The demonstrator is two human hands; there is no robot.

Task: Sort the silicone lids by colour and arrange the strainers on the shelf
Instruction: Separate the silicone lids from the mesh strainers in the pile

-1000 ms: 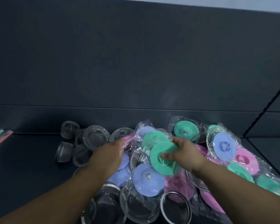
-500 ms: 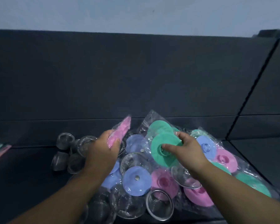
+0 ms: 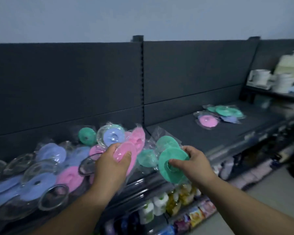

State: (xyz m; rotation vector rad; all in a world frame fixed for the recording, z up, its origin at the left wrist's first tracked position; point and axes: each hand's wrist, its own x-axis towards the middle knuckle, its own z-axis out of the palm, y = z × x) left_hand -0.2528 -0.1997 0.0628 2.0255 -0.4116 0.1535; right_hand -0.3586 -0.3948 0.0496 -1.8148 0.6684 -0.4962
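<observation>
My left hand (image 3: 111, 164) grips a pink silicone lid (image 3: 126, 150) wrapped in clear plastic, lifted above the pile. My right hand (image 3: 194, 164) pinches green lids (image 3: 171, 162) in plastic, held just past the shelf's front edge. Below and left lies the mixed pile (image 3: 46, 167) of blue, pink and green lids with round metal strainers (image 3: 53, 197) among them. Farther right on the dark shelf (image 3: 185, 133) sit small groups: a pink lid (image 3: 207, 121), green lids (image 3: 226, 111) and a blue lid (image 3: 230, 118).
A dark back panel rises behind the shelf, with a slotted upright (image 3: 143, 78) in the middle. White dishes (image 3: 268, 78) stand on a shelf at far right. Packaged goods (image 3: 173, 202) fill the lower shelves. Grey floor shows at bottom right.
Both hands lifted their lids off the pile and swung right. The view turned right and up, bringing the sorted groups on the right shelf into sight.
</observation>
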